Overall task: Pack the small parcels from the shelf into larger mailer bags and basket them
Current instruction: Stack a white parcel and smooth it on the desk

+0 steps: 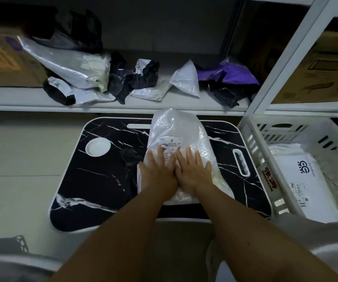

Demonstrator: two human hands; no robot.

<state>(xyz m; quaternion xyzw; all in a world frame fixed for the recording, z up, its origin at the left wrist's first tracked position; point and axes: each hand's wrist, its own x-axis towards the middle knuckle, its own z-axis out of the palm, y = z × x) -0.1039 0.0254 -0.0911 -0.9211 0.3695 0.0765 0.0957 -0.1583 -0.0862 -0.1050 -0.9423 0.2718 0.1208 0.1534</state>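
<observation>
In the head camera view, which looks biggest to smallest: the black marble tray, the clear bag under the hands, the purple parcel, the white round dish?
1. black marble tray
2. clear bag
3. purple parcel, though it lies farther back
4. white round dish

Two bare forearms reach into the picture from below, uncovered from elbow to wrist, with no watch, band or ring showing on either. The left hand (160, 176) and the right hand (192, 171) wear no gloves, and the nails look short and plain. At the lower right edge a loose, light grey short sleeve (318, 237) covers the right upper arm; its cloth is smooth and unmarked.
</observation>
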